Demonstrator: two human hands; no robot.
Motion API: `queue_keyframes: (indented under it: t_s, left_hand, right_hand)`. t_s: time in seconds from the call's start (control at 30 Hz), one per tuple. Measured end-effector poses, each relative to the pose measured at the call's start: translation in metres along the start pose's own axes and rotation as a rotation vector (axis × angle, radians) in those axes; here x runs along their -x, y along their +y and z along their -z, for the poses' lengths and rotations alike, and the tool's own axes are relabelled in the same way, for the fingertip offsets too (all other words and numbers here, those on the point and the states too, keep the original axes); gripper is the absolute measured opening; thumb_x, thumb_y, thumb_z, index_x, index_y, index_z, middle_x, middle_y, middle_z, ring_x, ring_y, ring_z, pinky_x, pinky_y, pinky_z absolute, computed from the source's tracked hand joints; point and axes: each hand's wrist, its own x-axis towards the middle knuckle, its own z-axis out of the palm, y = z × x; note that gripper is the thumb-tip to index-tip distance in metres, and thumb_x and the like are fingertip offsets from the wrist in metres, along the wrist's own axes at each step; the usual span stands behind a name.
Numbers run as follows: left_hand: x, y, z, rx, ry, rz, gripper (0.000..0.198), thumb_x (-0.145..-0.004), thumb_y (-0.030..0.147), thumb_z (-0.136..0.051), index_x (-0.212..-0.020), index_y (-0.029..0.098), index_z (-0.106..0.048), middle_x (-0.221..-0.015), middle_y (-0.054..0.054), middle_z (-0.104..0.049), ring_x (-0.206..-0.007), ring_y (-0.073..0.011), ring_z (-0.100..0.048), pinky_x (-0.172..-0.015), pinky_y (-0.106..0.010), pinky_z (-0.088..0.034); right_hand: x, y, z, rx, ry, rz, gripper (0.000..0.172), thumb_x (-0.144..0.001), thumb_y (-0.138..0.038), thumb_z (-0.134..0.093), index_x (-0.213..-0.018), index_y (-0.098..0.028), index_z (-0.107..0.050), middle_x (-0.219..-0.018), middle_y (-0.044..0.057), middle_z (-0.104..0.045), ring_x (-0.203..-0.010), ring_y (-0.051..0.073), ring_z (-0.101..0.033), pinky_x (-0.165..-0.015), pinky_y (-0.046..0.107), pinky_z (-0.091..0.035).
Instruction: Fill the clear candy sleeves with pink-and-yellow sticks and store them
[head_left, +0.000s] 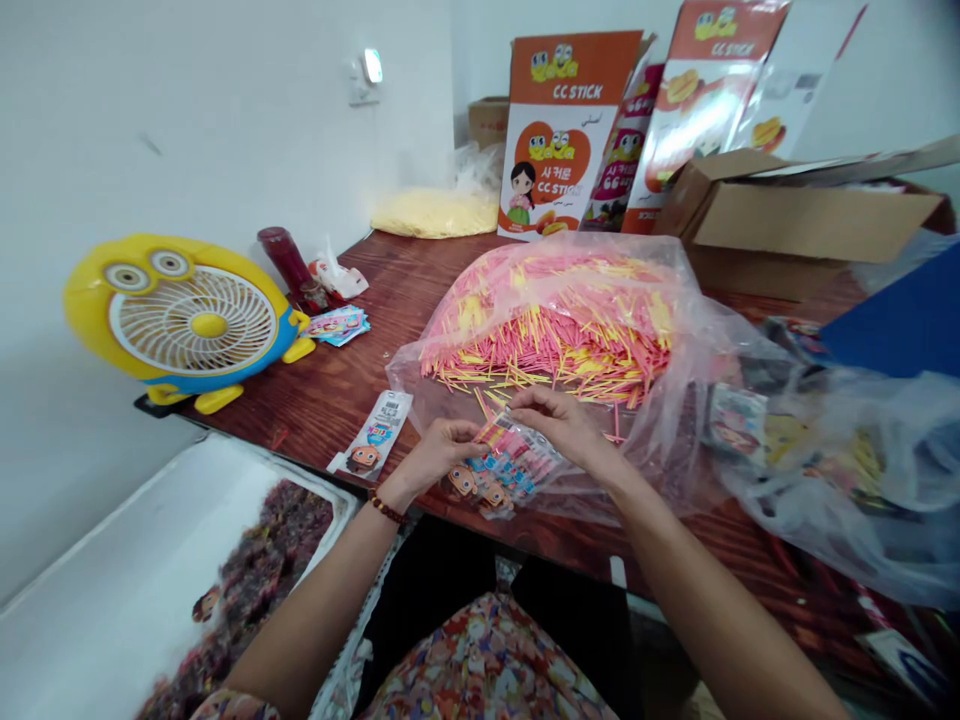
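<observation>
A small clear printed packet (501, 437) with pink and yellow sticks showing in it is between my two hands. My left hand (444, 452) is closed on its left side. My right hand (559, 420) pinches its upper right edge; the fingertips partly cover what lies there. Just below, several similar printed packets (491, 492) lie overlapped near the table's front edge. Beyond my hands, a large clear plastic bag (694, 400) lies open, with a heap of thin pink and yellow sticks (555, 345) in it. A flat printed packet (381, 432) rests left of my left hand.
On the left stand a yellow fan (206, 325), a dark red bottle (285, 258) and a stack of printed packets (339, 325). Printed cartons (555, 130) and an open cardboard box (814, 220) line the back. Another plastic bag (847, 480) lies right. A white tub (225, 450) sits lower left.
</observation>
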Motion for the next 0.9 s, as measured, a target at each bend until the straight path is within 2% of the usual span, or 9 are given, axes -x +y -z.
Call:
queue_keyframes:
  t_s: [0.1,0.2,0.3,0.4,0.5,0.57,0.67,0.73,0.9]
  left_hand:
    - [-0.003,-0.002,0.004,-0.115,-0.005,-0.033,0.031,-0.069,0.04,-0.076,-0.084,0.013,-0.073,-0.077,-0.003,-0.071,-0.067,-0.0139,-0.06,-0.064,-0.023,-0.048]
    - [-0.005,-0.003,0.006,-0.326,0.066,-0.095,0.03,-0.073,0.036,-0.071,-0.092,0.013,-0.073,-0.085,-0.005,-0.073,-0.075,-0.0165,-0.062,-0.066,-0.024,-0.048]
    - [-0.006,-0.004,0.002,-0.501,0.088,-0.119,0.028,-0.077,0.032,-0.066,-0.097,0.014,-0.073,-0.091,-0.007,-0.074,-0.08,-0.0182,-0.064,-0.068,-0.025,-0.048]
    - [-0.009,-0.008,-0.006,-0.569,0.068,-0.119,0.026,-0.081,0.029,-0.063,-0.099,0.014,-0.073,-0.092,-0.006,-0.075,-0.082,-0.0184,-0.065,-0.07,-0.025,-0.048]
    - [-0.013,-0.012,-0.015,-0.635,0.061,-0.123,0.027,-0.083,0.027,-0.061,-0.105,0.015,-0.071,-0.093,-0.005,-0.075,-0.082,-0.019,-0.066,-0.074,-0.027,-0.05]
    - [-0.014,-0.014,-0.02,-0.741,0.101,-0.165,0.032,-0.085,0.026,-0.061,-0.114,0.016,-0.067,-0.1,-0.007,-0.074,-0.088,-0.0205,-0.067,-0.081,-0.03,-0.05]
    - [-0.009,-0.017,-0.023,-0.942,0.167,-0.256,0.039,-0.086,0.024,-0.061,-0.125,0.018,-0.06,-0.112,-0.01,-0.068,-0.103,-0.0235,-0.062,-0.092,-0.036,-0.047]
    - [-0.005,-0.019,-0.023,-1.048,0.14,-0.275,0.035,-0.087,0.025,-0.061,-0.121,0.018,-0.062,-0.111,-0.01,-0.066,-0.106,-0.0252,-0.06,-0.094,-0.039,-0.046]
    - [0.003,-0.023,-0.023,-1.127,0.045,-0.301,0.026,-0.089,0.022,-0.059,-0.114,0.018,-0.066,-0.105,-0.009,-0.065,-0.1,-0.0246,-0.057,-0.089,-0.039,-0.046]
  right_hand:
    - [-0.002,0.013,-0.001,-0.089,0.019,-0.103,0.015,-0.073,-0.034,-0.065,-0.073,-0.019,-0.061,-0.065,-0.003,-0.057,-0.057,0.011,-0.05,-0.054,0.024,-0.039]
    - [-0.003,0.029,-0.001,-0.183,0.038,-0.217,0.018,-0.069,-0.035,-0.065,-0.07,-0.02,-0.056,-0.058,-0.005,-0.054,-0.048,0.011,-0.049,-0.049,0.024,-0.04]
    - [-0.001,0.042,-0.001,-0.193,0.032,-0.281,0.021,-0.072,-0.04,-0.062,-0.074,-0.02,-0.055,-0.063,-0.003,-0.06,-0.049,0.012,-0.052,-0.048,0.024,-0.042]
    - [0.003,0.054,-0.003,-0.111,0.034,-0.24,0.025,-0.074,-0.043,-0.064,-0.081,-0.02,-0.058,-0.074,-0.001,-0.063,-0.057,0.012,-0.054,-0.051,0.024,-0.042]
    - [0.008,0.067,-0.005,-0.054,0.014,-0.18,0.025,-0.069,-0.035,-0.07,-0.085,-0.019,-0.061,-0.073,-0.003,-0.061,-0.062,0.012,-0.053,-0.056,0.024,-0.041]
    - [0.012,0.072,-0.005,-0.014,0.008,-0.188,0.02,-0.07,-0.028,-0.067,-0.086,-0.018,-0.062,-0.072,-0.003,-0.061,-0.063,0.012,-0.053,-0.059,0.024,-0.041]
    - [0.017,0.07,0.002,0.234,-0.007,-0.175,0.01,-0.075,-0.02,-0.06,-0.084,-0.018,-0.063,-0.071,-0.002,-0.061,-0.065,0.013,-0.053,-0.061,0.025,-0.039]
    - [0.017,0.062,0.009,0.457,-0.024,-0.142,0.008,-0.08,-0.02,-0.058,-0.083,-0.018,-0.064,-0.075,0.001,-0.064,-0.07,0.015,-0.055,-0.065,0.026,-0.038]
    - [-0.013,0.05,0.022,0.897,0.053,-0.127,0.023,-0.094,-0.028,-0.047,-0.102,-0.019,-0.066,-0.105,0.009,-0.068,-0.095,0.021,-0.06,-0.08,0.031,-0.041]
